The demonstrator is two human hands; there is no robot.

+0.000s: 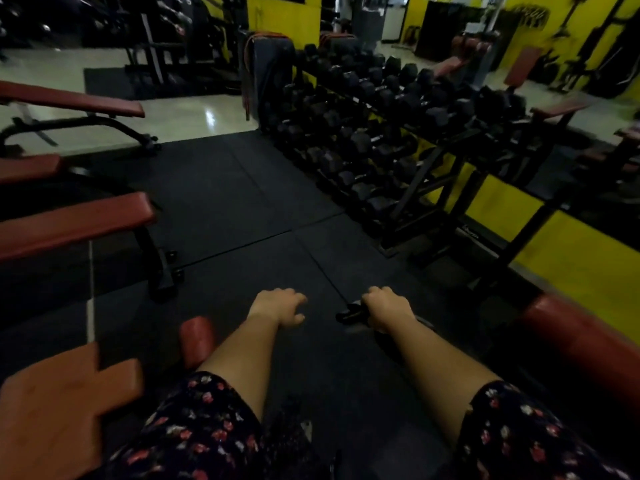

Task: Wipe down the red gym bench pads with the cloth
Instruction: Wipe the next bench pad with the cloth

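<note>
Both my arms reach forward over the dark rubber floor. My left hand (282, 306) hangs loosely curled with nothing in it. My right hand (388, 308) is closed around a dark object (349, 313) that sticks out to its left; it may be a dark cloth or a handle, too blurred to tell. Red bench pads (74, 223) stand at the left on black frames. A red pad (52, 407) lies near me at bottom left, a small red roller (197, 337) beside it. Another red pad (575, 337) sits at the right edge.
A long rack of black hex dumbbells (374, 119) runs diagonally from centre to right. Yellow walls (571, 244) lie behind it. More red benches (86, 100) stand at far left and at the back right. Black rubber matting (235, 202) covers the floor between the benches and the rack.
</note>
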